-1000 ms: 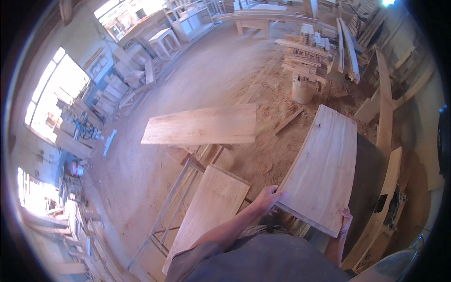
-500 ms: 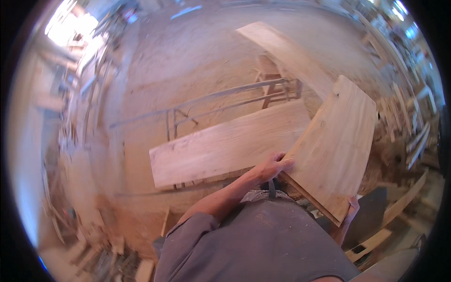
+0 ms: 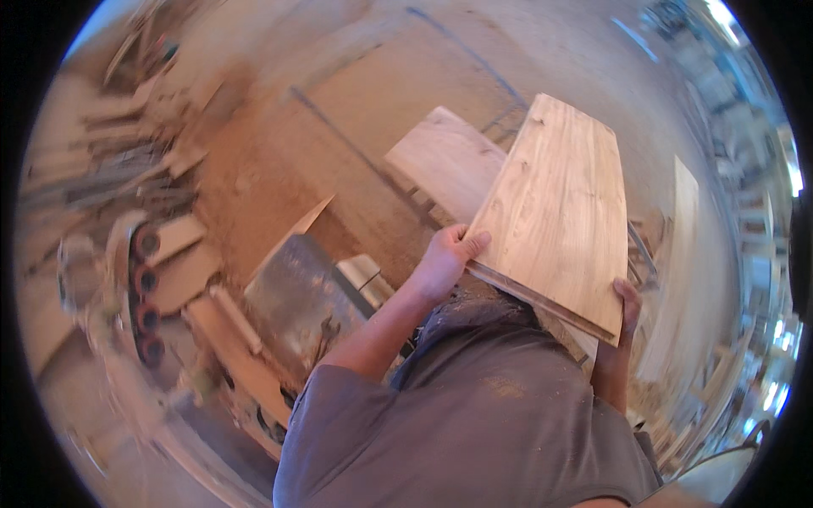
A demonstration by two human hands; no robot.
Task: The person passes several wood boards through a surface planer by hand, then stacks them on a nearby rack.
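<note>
A wide, pale wooden board with visible grain and a few knots is held up before my body, its far end pointing away. My left hand grips its near left corner, thumb on top and fingers curled under the edge. On the right edge, close to the near corner, my right hand is closed round the board, its fingertips on the side. Beyond and partly behind it, a second board lies on a metal frame stand.
To the left stands a metal-topped machine with a wrench on it. Farther left is a curved part with several round dark openings. Scrap wood is heaped at the far left. Another long board lies at right.
My view and body have turned to the left, bringing the metal-topped machine into sight. The held board has come along in both hands, while the board on the stand stays behind.
</note>
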